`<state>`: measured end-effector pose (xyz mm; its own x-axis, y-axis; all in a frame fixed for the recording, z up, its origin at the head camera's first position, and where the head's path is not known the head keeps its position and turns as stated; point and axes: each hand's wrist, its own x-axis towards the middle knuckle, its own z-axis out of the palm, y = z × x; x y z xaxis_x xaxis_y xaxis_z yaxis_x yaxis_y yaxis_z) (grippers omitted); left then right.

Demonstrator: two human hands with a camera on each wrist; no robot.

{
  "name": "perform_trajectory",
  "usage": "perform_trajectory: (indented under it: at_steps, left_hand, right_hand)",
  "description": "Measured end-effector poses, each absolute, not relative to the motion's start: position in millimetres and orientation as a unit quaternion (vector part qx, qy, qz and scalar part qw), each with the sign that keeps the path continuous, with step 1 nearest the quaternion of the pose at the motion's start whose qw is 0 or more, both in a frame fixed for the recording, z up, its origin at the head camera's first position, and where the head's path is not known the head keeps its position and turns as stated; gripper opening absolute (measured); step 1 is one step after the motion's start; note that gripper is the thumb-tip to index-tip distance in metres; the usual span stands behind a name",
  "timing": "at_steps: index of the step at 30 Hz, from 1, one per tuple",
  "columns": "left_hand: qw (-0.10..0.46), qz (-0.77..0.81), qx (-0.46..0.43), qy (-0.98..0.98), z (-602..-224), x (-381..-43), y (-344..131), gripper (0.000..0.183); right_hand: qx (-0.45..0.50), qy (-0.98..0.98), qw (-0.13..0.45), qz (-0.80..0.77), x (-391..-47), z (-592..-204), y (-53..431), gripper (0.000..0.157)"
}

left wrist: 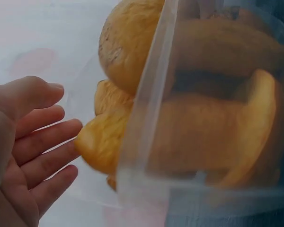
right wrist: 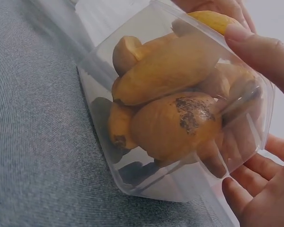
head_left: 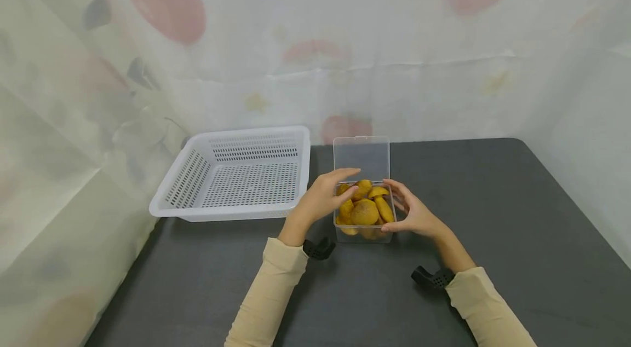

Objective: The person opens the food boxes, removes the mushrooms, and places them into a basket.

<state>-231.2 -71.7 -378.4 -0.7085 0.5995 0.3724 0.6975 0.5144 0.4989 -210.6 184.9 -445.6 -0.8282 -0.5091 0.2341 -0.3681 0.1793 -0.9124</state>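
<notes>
A clear plastic box (head_left: 341, 237) full of yellow mushrooms (head_left: 365, 212) stands on the table, its hinged lid (head_left: 362, 156) raised at the back. My right hand (head_left: 416, 214) holds the box at its right side, thumb by the near corner and fingers curved along the side wall. Over the box's left side is my left hand (head_left: 322, 194), fingers extended and apart. In the left wrist view its fingertips come close to a mushroom (left wrist: 104, 144) that bulges above the rim. Through the wall, the right wrist view shows one mushroom (right wrist: 168, 125) with a dark patch on its cap.
A white perforated basket (head_left: 227, 213) sits to the left of the box, nothing visible inside. Both stand on a dark grey table (head_left: 493, 210). Printed pale curtains (head_left: 419, 100) hang behind and at the sides. Black devices (head_left: 319, 248) are strapped to both wrists.
</notes>
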Motion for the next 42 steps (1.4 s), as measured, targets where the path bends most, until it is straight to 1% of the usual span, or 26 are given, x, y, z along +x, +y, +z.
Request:
perform_trajectory:
  at_steps: [8, 14, 23, 35, 42]
  left_hand:
    - [0.022, -0.354, -0.380, -0.854, -386.2, -239.6, -64.1, 0.041]
    - [0.005, -0.352, -0.380, -0.855, -389.2, -242.0, -59.9, 0.040]
    - [0.020, -0.334, -0.384, -0.860, -388.9, -242.4, -56.4, 0.036]
    - [0.056, -0.340, -0.391, -0.853, -385.6, -241.8, -55.7, 0.033]
    - [0.094, -0.364, -0.396, -0.838, -381.3, -240.2, -55.5, 0.031]
  right_hand:
    - [-0.280, 0.765, 0.074, -0.576, -208.7, -445.8, 186.1, 0.102]
    - [-0.278, 0.764, 0.075, -0.578, -207.9, -447.0, 186.1, 0.102]
    - [-0.283, 0.763, 0.072, -0.577, -208.5, -446.4, 184.3, 0.102]
    - [-0.281, 0.762, 0.074, -0.579, -210.0, -447.4, 184.3, 0.102]
    - [-0.280, 0.762, 0.076, -0.579, -209.6, -446.5, 184.0, 0.102]
